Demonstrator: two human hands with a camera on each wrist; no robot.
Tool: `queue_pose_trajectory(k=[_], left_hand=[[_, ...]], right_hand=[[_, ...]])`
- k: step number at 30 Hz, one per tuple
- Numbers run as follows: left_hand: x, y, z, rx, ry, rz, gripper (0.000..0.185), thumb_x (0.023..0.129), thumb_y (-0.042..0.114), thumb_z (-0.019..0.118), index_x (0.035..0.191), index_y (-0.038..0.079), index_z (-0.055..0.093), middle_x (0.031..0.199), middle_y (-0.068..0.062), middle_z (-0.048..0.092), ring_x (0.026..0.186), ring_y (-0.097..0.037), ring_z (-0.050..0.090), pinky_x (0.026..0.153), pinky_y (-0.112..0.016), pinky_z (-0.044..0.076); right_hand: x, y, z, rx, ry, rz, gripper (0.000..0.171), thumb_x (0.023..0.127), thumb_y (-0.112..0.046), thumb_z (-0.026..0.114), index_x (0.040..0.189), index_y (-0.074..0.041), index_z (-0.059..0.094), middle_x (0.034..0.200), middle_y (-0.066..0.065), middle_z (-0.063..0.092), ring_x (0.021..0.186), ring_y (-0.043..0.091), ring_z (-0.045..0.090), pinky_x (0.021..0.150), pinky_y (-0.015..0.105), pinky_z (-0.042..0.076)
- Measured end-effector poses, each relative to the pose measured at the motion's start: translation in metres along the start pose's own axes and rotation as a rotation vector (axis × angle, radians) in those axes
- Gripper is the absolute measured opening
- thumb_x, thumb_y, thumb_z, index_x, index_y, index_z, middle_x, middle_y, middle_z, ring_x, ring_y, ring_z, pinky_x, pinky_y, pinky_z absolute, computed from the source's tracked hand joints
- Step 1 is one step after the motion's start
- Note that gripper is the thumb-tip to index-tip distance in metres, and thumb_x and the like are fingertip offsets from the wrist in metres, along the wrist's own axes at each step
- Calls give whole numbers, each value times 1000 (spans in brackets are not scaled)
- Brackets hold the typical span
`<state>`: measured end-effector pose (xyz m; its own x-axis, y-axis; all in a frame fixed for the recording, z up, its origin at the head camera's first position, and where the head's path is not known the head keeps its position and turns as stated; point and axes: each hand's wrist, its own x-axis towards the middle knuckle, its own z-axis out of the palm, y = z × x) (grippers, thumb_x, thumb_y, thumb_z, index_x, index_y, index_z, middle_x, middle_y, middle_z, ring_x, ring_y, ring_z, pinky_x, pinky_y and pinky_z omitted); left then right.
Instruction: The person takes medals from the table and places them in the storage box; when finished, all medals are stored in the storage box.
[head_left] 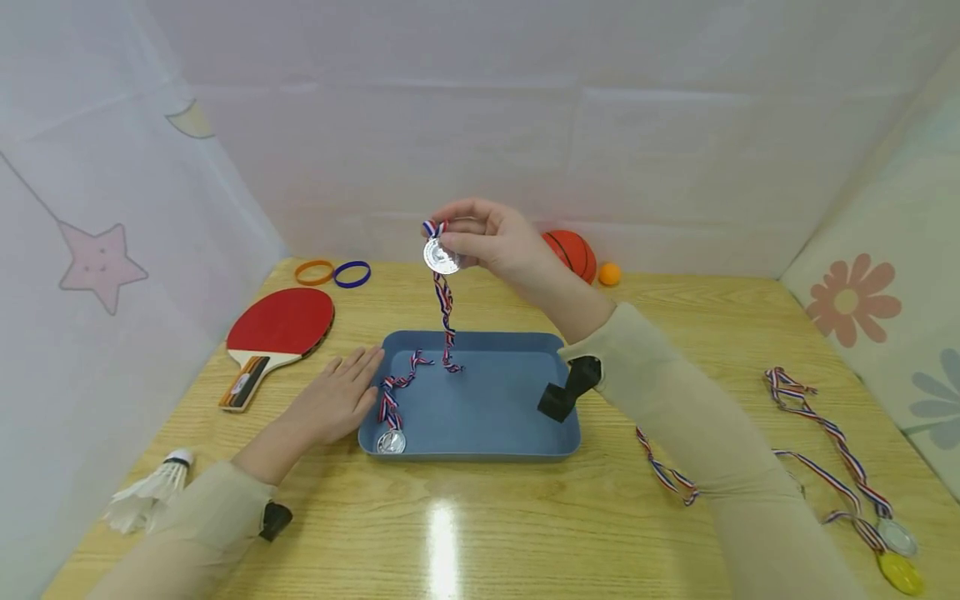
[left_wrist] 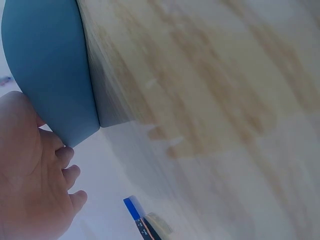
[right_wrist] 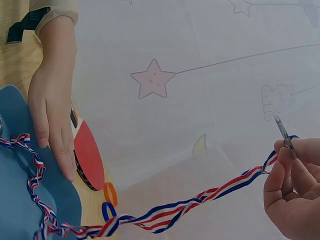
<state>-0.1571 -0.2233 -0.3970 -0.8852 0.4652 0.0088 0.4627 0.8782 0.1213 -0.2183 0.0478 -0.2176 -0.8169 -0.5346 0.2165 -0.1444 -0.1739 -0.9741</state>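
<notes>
My right hand [head_left: 487,237] pinches a silver medal [head_left: 441,256] by its edge, high above the tray. Its twisted red, white and blue ribbon [head_left: 446,317] hangs down to the tray; in the right wrist view the ribbon [right_wrist: 200,197] stretches left from the fingers. Another silver medal [head_left: 392,442] lies in the blue-grey tray [head_left: 480,457] at the near left corner, its ribbon [head_left: 388,404] bunched along the left side. My left hand [head_left: 341,400] rests with extended fingers against the tray's left wall; the left wrist view shows its fingers at the tray's side [left_wrist: 50,70].
Left of the tray are a table tennis paddle [head_left: 281,323], a shuttlecock [head_left: 153,492], an orange wristband [head_left: 313,272] and a blue one [head_left: 352,274]. Behind my right arm sit a small basketball [head_left: 572,254] and an orange ball [head_left: 609,273]. A silver medal [head_left: 897,537] and a gold medal [head_left: 900,573] lie at right.
</notes>
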Motion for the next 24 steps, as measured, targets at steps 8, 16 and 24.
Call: queue_pose_trajectory(k=[8, 16, 24], left_hand=[[1, 1, 0, 4, 0, -3, 57, 96, 23, 38, 144, -4, 23, 148, -18, 21, 135, -38, 17, 107, -53, 13], [1, 1, 0, 7, 4, -2, 56, 96, 23, 37, 143, -5, 24, 148, -19, 22, 134, -38, 17, 106, -53, 14], [2, 1, 0, 13, 3, 1, 56, 96, 24, 38, 143, -4, 24, 148, -19, 23, 134, -38, 18, 106, -53, 15]], right_hand=[[-2, 27, 9, -58, -17, 100, 28, 88, 3, 57, 116, 4, 55, 106, 15, 63, 84, 20, 60, 69, 28, 50], [-11, 75, 8, -132, -70, 207, 28, 87, 1, 58, 115, 4, 56, 105, 13, 64, 84, 17, 60, 73, 31, 50], [-30, 114, 14, -237, -160, 297, 28, 87, -2, 59, 115, 3, 58, 94, 7, 65, 75, 14, 56, 74, 40, 50]])
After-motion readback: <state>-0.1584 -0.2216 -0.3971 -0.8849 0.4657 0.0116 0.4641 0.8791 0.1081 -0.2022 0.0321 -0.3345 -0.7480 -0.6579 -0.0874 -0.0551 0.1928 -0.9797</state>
